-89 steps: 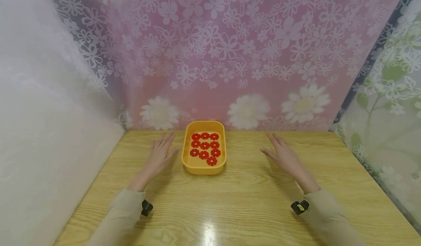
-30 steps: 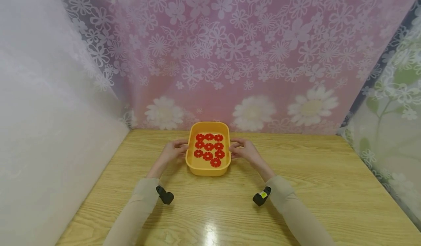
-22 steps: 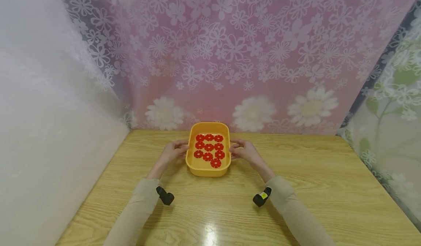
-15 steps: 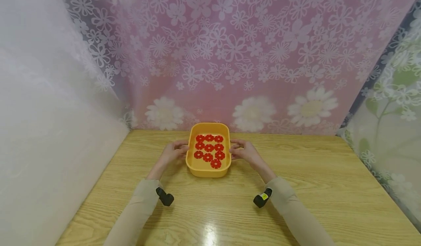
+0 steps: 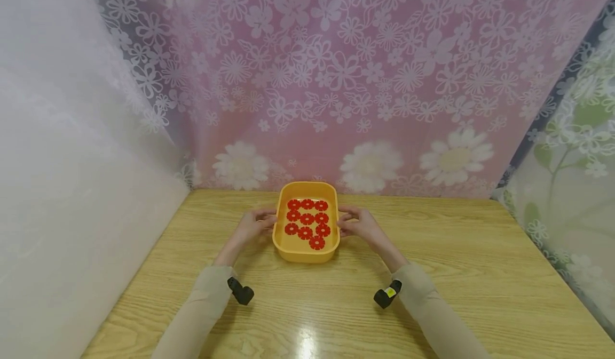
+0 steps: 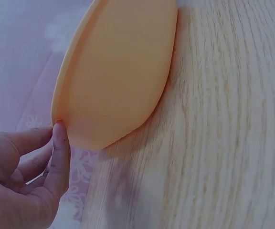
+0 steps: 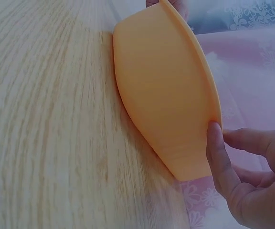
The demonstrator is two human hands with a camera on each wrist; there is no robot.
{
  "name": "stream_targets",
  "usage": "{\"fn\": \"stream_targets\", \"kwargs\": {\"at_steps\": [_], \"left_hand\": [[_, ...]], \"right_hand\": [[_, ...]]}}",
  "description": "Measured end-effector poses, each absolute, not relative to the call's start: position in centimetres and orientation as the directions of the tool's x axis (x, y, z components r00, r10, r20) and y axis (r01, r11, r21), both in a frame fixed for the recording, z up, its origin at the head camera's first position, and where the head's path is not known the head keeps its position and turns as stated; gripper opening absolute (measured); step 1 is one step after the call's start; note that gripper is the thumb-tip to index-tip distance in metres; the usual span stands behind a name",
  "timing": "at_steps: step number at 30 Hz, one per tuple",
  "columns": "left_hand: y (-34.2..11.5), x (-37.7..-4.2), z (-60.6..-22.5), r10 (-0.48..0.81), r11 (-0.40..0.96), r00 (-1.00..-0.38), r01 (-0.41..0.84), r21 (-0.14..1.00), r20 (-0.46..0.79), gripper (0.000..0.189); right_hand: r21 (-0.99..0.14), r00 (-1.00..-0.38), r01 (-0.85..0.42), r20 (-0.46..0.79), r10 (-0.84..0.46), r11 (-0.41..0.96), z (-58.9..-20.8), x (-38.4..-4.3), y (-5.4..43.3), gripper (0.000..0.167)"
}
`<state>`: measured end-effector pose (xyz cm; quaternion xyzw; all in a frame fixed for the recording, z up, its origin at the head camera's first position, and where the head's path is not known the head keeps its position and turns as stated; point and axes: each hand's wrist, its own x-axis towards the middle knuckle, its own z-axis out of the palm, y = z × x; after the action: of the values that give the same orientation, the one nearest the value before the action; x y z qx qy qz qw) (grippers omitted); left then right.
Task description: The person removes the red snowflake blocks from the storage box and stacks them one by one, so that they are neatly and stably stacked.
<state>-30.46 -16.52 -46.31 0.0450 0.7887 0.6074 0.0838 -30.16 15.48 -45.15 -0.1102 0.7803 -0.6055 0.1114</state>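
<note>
A yellow-orange plastic tray (image 5: 306, 257) with rounded corners stands at the back of the table, holding several red notched discs (image 5: 301, 234), loosely in rows. My left hand (image 5: 249, 227) grips the tray's left side; in the left wrist view its thumb presses just below the rim of the tray (image 6: 118, 71), the other fingers partly hidden behind. On the opposite side my right hand (image 5: 363, 226) pinches the rim likewise. In the right wrist view that hand's thumb (image 7: 216, 138) lies on the outer wall of the tray (image 7: 161, 86).
A light wood-grain table (image 5: 432, 241) spreads in front and to both sides. Behind it hangs a pink floral curtain (image 5: 298, 151). A white sheet (image 5: 72, 188) closes off the left, a green-and-white floral sheet (image 5: 572, 188) the right. Black wrist cameras (image 5: 242, 292) sit at both sleeves.
Both hands, earlier spread apart on either side, have come in and taken hold of the tray's sides. The tray has since shifted slightly toward me, with the discs in it.
</note>
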Motion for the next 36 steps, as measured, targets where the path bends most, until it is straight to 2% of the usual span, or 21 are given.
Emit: {"fn": "stream_targets", "kwargs": {"at_steps": [6,14,22,36], "left_hand": [[-16.6,-30.2,-46.5,0.193,0.258,-0.98,-0.001,0.966,-0.052,0.042],[-16.3,-29.9,-46.2,0.179,0.278,-0.981,-0.028,0.96,-0.08,0.04],[-16.2,-29.5,-46.1,0.19,0.285,-0.979,-0.021,0.958,-0.078,0.039],[-15.8,-28.8,-46.0,0.216,0.227,-0.972,-0.044,0.973,-0.094,0.041]], "right_hand": [[-0.968,-0.951,-0.039,-0.04,-0.307,0.247,-45.3,-29.9,15.7,0.054],[-0.968,-0.956,-0.002,-0.072,-0.285,0.253,-45.2,-29.6,15.8,0.057],[-0.965,-0.954,-0.017,-0.062,-0.293,0.261,-45.0,-29.1,15.9,0.057],[-0.967,-0.946,-0.03,-0.054,-0.319,0.253,-44.8,-28.0,16.7,0.058]]}}
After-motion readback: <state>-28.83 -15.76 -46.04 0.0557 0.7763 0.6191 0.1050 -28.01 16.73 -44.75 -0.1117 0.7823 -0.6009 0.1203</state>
